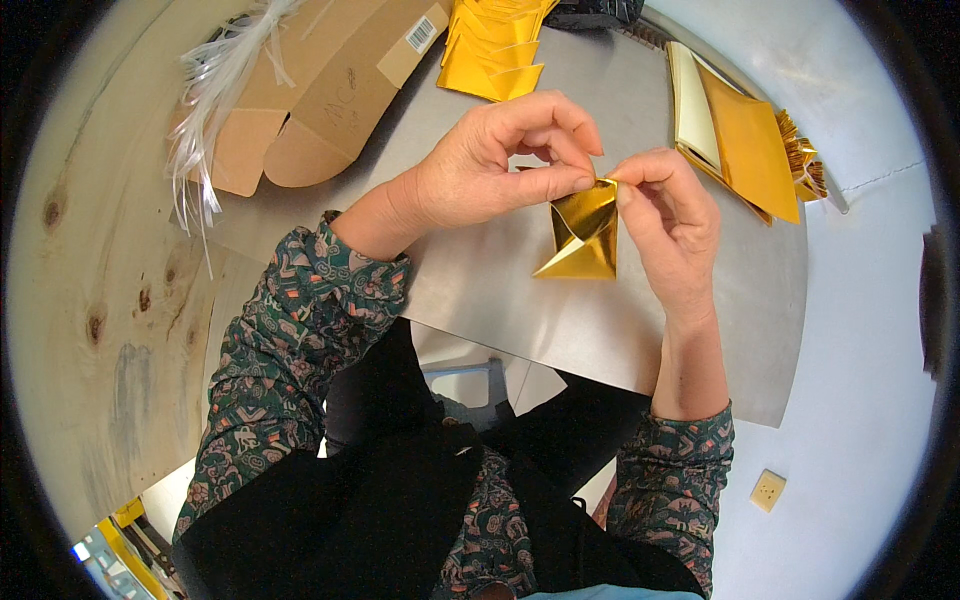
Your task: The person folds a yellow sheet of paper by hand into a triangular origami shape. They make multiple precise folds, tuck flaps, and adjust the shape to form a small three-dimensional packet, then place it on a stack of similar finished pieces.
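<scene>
A small shiny gold folded paper piece (590, 250), with a pale slit showing in its folds, hangs point-side up between my hands over the metal table. My left hand (495, 165) has thumb and index finger closed at its top edge, the other fingers curled. On the upper right corner, my right hand (672, 225) pinches the same piece between thumb and forefinger. The fingertips of both hands almost meet there, so part of the top edge is hidden.
A stack of gold folded pieces (490, 65) lies at the far middle of the metal table (470, 280). To the left are a brown cardboard box (330, 110) and white ribbon strands (195, 150). Gold sheets (755, 150) and a crinkled gold bundle (806, 165) sit at right.
</scene>
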A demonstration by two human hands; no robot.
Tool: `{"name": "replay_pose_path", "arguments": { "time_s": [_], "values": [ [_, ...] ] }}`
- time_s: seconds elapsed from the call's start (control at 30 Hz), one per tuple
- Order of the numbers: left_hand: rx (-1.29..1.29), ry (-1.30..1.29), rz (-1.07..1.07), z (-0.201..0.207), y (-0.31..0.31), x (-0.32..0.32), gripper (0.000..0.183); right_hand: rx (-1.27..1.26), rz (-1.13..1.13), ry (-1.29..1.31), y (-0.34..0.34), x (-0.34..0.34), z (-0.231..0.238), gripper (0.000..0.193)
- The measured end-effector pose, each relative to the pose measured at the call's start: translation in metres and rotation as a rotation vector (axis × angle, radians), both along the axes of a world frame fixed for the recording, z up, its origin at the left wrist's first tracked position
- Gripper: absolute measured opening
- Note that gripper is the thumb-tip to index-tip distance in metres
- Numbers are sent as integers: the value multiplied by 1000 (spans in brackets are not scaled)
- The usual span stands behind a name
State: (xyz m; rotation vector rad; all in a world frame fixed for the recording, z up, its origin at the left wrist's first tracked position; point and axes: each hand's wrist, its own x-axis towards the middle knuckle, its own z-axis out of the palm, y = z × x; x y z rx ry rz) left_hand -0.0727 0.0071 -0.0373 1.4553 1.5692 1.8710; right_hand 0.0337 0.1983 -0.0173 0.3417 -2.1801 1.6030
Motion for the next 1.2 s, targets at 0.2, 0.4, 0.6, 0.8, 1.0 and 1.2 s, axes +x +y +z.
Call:
{"name": "replay_pose_path", "arguments": {
  "time_s": [0.2,0.4,0.6,0.8,1.0,1.2],
  "values": [
    [-12,98,123,2,0,2,27,22,-10,38,-4,-2,-1,5],
    [-15,101,126,2,1,4,28,30,-43,35,-4,-2,-3,4],
    [6,74,156,3,4,7,24,65,-25,50,-2,-2,-1,3],
    [-84,-52,96,1,3,7,18,101,-22,62,2,0,-2,7],
    [-60,-201,71,-3,8,3,15,-2,42,-102,5,-6,1,17],
    [44,-368,191,-1,5,-9,18,-64,-6,-274,11,-12,1,17]
  ]
}}
